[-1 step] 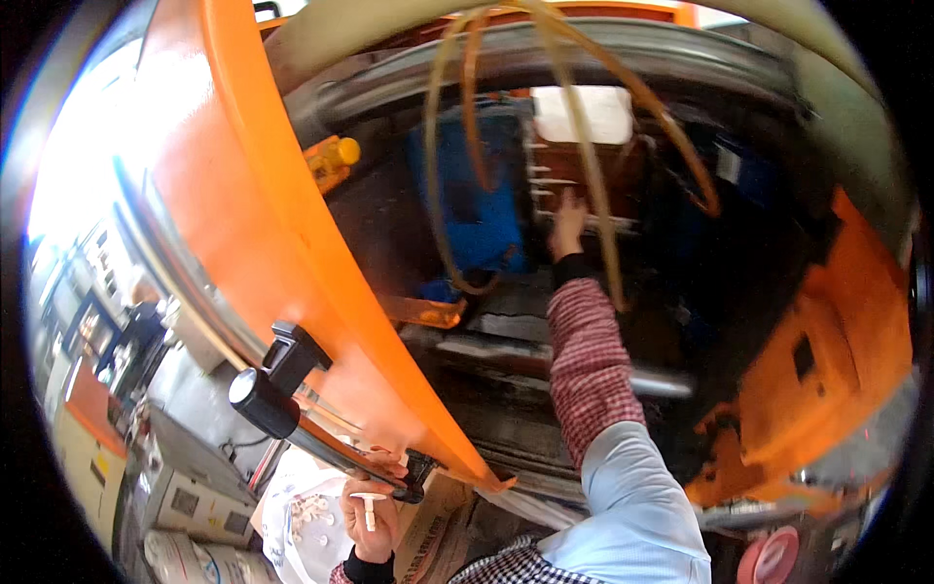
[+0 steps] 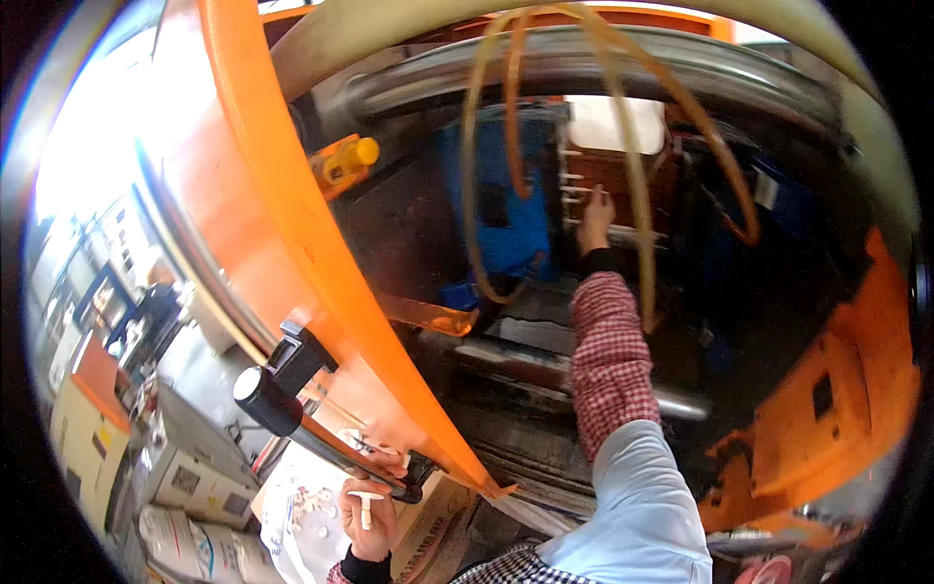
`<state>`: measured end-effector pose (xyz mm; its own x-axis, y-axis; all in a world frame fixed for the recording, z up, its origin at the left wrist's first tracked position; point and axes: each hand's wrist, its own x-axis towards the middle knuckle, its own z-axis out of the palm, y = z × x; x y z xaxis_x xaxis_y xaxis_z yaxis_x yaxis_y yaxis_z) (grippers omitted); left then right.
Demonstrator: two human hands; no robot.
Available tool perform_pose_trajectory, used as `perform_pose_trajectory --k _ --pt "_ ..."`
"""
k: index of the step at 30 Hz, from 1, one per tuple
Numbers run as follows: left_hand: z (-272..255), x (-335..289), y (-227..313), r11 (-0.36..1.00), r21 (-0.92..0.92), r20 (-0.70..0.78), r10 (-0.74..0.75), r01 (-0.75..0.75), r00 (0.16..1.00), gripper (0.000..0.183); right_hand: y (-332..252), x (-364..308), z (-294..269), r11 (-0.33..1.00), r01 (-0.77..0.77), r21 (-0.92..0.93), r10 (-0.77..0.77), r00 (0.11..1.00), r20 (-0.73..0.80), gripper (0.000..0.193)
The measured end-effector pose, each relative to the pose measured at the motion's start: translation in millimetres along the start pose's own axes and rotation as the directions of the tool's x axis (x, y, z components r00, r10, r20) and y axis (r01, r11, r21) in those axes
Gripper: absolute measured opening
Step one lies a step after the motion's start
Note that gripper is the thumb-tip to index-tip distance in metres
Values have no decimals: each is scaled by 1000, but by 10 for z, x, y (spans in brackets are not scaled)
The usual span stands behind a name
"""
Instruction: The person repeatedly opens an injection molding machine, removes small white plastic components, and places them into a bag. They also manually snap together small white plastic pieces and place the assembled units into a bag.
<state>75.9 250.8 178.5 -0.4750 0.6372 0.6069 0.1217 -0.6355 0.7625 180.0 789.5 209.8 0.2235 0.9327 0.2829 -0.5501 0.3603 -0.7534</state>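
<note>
My left hand (image 2: 371, 526) is closed around a small white plastic piece with a flat, disc-like head and a short stem (image 2: 366, 508), close by the black-ended door handle (image 2: 321, 440). Deep inside the machine, my right hand (image 2: 594, 222) reaches up with its fingers stretched. Its fingertips are beside a row of thin white rods (image 2: 575, 189) sticking out from the side of a blue block (image 2: 506, 195); whether they touch is too small to tell. Yellowish hoses (image 2: 637, 204) loop down around this arm, one just right of the hand.
An orange door (image 2: 311, 253) stands to my left, an orange panel (image 2: 827, 409) to the right. A thick metal bar (image 2: 603, 63) crosses above the opening. A white bag with several small pale pieces (image 2: 287, 530) is below the handle, near a brown sack (image 2: 438, 535).
My view has swung slightly, so the machine and my right arm appear farther right. Relative to the white rods, the right hand has hardly moved. The left hand still holds the white piece.
</note>
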Motion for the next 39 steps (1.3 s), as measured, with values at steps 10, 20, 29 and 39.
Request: perform_pose_trajectory --k 10,20,29,39 --pt "-273 -201 -19 928 -367 -327 -191 62 926 24 -145 39 -262 596 226 -770 -450 889 -87 26" --pt "-1147 -1943 -378 716 -538 -591 -696 444 406 35 -1251 -3962 -1534 635 771 -36 -524 465 713 28" --pt "-1405 -2360 338 828 -487 -616 -551 277 563 40 137 -5878 -177 956 293 -8 1 24 1000 9" --pt "-1433 -2573 936 910 -104 -767 -330 401 550 36 154 -6954 310 982 39 -185 186 -375 908 39"
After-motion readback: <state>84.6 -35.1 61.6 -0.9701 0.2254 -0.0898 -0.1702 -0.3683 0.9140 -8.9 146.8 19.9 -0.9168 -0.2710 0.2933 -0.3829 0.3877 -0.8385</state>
